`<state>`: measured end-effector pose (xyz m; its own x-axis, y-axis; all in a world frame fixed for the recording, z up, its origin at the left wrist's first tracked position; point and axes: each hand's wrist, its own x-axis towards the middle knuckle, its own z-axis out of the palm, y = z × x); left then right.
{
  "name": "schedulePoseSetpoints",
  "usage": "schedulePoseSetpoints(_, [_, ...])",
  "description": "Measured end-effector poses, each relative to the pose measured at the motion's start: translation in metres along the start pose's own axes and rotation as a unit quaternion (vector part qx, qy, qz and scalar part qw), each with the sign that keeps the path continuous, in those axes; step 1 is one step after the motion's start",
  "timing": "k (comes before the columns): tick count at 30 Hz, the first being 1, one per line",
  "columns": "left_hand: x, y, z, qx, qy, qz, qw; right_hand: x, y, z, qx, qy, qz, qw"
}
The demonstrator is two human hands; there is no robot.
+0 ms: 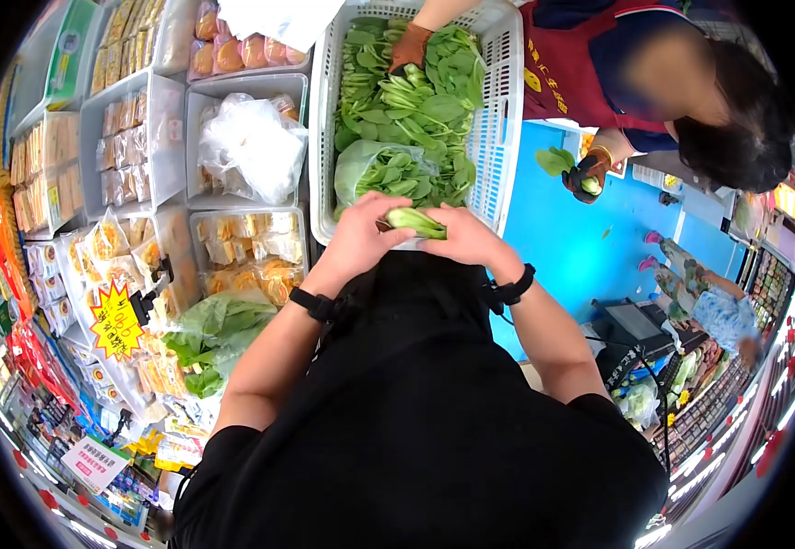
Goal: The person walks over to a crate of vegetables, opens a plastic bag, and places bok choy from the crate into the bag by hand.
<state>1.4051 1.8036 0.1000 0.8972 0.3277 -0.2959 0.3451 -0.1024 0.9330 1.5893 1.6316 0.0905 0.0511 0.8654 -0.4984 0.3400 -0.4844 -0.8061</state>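
Between my hands, at the near end of a white plastic basket (510,137), is a small head of bok choy (414,221) with pale green stems. My left hand (366,236) has its fingers closed on one end of it. The other end is gripped by my right hand (463,240). Just beyond my hands, more leafy bok choy (443,101) fills the basket, and a clear plastic bag (361,169) lies among the leaves at its near left.
A co-worker in a red apron (567,64) has one gloved hand (409,48) in the basket and greens in the other gloved hand (590,174). Left are bins of packaged snacks (126,137), a white plastic bag (253,146) and bagged leafy greens (219,334). The floor (553,247) is blue.
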Motion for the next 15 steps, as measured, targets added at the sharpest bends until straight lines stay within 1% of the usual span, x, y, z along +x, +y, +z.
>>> schedulePoseSetpoints(1, [0.004, -0.013, 0.003, -0.03, 0.054, -0.016, 0.998, 0.003, -0.005, -0.001, 0.029, 0.001, 0.054, 0.998])
schedulePoseSetpoints(2, [0.008, -0.019, 0.003, -0.06, 0.108, -0.033, 0.992, 0.005, -0.006, 0.0, 0.029, -0.002, 0.053, 0.998])
schedulePoseSetpoints(4, [0.018, -0.028, -0.012, 0.078, 0.188, -0.099, 0.974, 0.01, -0.008, 0.001, 0.035, 0.126, 0.094, 0.987])
schedulePoseSetpoints(5, [0.024, -0.037, -0.018, 0.134, 0.22, -0.098, 0.961, 0.014, -0.009, -0.001, 0.035, 0.125, 0.093, 0.987])
schedulePoseSetpoints(6, [0.03, -0.047, -0.021, 0.188, 0.25, -0.098, 0.945, 0.018, -0.01, -0.004, 0.002, 0.116, 0.084, 0.99])
schedulePoseSetpoints(7, [0.035, -0.06, -0.024, 0.187, 0.25, -0.1, 0.945, 0.021, -0.01, -0.006, -0.031, 0.106, 0.076, 0.991])
schedulePoseSetpoints(8, [0.04, -0.073, -0.027, 0.223, 0.193, -0.118, 0.948, 0.025, -0.01, -0.008, -0.065, 0.095, 0.068, 0.991])
schedulePoseSetpoints(9, [0.043, -0.084, -0.027, 0.259, 0.138, -0.134, 0.947, 0.034, -0.012, -0.009, -0.094, 0.053, 0.09, 0.99])
schedulePoseSetpoints(10, [0.045, -0.091, -0.025, 0.258, 0.142, -0.134, 0.946, 0.044, -0.011, -0.005, -0.097, 0.051, 0.087, 0.99])
schedulePoseSetpoints(12, [0.049, -0.1, -0.02, 0.25, 0.181, -0.115, 0.944, 0.067, -0.001, 0.009, -0.13, 0.084, 0.013, 0.988])
schedulePoseSetpoints(13, [0.046, -0.102, -0.017, 0.221, 0.214, -0.085, 0.948, 0.078, 0.003, 0.016, -0.157, 0.107, 0.015, 0.982])
schedulePoseSetpoints(14, [0.043, -0.1, -0.014, 0.221, 0.214, -0.087, 0.947, 0.089, 0.002, 0.02, -0.156, 0.105, 0.015, 0.982])
schedulePoseSetpoints(15, [0.04, -0.098, -0.012, 0.197, 0.225, -0.109, 0.948, 0.099, 0.001, 0.025, -0.163, 0.12, 0.024, 0.979])
